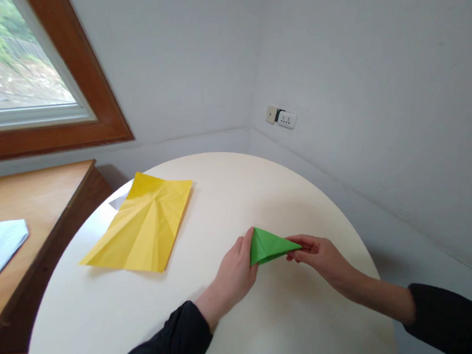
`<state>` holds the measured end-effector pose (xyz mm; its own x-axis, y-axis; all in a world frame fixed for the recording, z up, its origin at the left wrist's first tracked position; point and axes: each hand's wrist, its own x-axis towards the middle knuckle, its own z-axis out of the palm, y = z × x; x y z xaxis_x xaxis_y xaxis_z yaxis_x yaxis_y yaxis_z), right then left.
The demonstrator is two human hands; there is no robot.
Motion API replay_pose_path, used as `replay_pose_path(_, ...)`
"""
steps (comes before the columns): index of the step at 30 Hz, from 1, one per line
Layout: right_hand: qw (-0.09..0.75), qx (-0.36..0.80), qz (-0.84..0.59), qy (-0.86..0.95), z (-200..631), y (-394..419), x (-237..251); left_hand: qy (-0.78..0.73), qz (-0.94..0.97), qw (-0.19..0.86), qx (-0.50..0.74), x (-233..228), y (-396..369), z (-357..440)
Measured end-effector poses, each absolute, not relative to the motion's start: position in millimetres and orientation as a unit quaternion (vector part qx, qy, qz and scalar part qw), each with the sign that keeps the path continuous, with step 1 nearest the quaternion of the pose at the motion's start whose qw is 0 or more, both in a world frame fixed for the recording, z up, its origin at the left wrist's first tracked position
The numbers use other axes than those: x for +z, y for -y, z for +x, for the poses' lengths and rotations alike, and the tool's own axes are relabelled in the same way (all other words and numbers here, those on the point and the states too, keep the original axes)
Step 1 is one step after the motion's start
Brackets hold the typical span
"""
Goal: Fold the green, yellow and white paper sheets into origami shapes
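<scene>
Green folded paper [271,245] held over the round white table [221,195], left hand [236,263] gripping its broad end, right hand [319,251] pinching its pointed tip, open room leftward, I see, to a creased yellow sheet [146,224] reaching the table's far-left edge.

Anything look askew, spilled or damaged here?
Mainly the wall socket: a dark gap shows between it and the beige plate, as if one were loosely seated. The yellow sheet is creased, though I see no tears or spills.
</scene>
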<state>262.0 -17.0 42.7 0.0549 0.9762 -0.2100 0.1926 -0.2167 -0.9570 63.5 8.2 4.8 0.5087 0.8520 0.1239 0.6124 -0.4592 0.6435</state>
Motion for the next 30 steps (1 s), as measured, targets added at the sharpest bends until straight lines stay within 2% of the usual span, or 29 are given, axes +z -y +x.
replay_pose_path(13,0.445,0.494,-0.585,0.464,266.3,17.1,36.9,-0.476,0.793,0.271,0.266,-0.5,-15.2,59.9)
replay_pose_path(21,0.465,0.458,-0.580,0.487,265.0,18.4,39.4,-0.470,0.789,0.267,0.292,-3.8,-15.4,61.2)
replay_pose_path(30,0.431,0.423,-0.589,0.537,262.5,20.6,41.6,-0.473,0.776,0.277,0.310,-4.7,-14.2,60.7)
